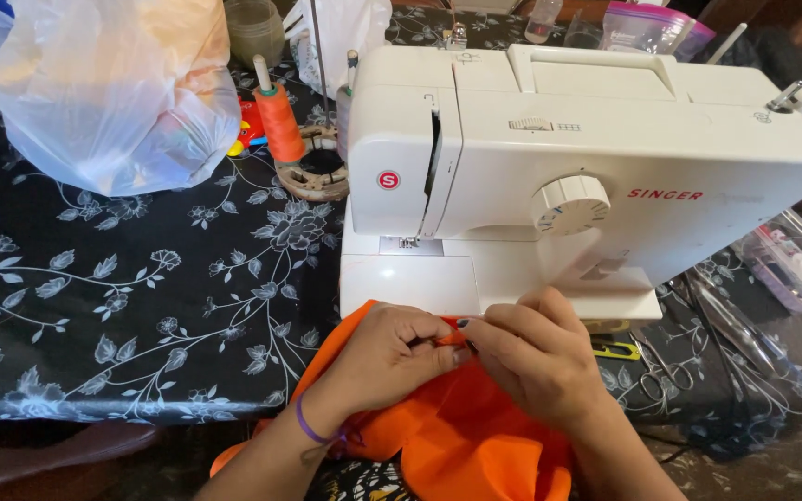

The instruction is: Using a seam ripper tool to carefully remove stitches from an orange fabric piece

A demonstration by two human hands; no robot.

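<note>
An orange cloth [457, 436] at six o'clock of the sewing machine [549, 176] is pinched at one fold by left hand [392, 357] and right hand [536, 357], not yet under the needle.

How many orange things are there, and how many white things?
Orange: 2, the orange cloth pinched by the left hand and right hand, and the orange thread spool.
White: 2, the sewing machine and the plastic bag.
Total: 4
</note>
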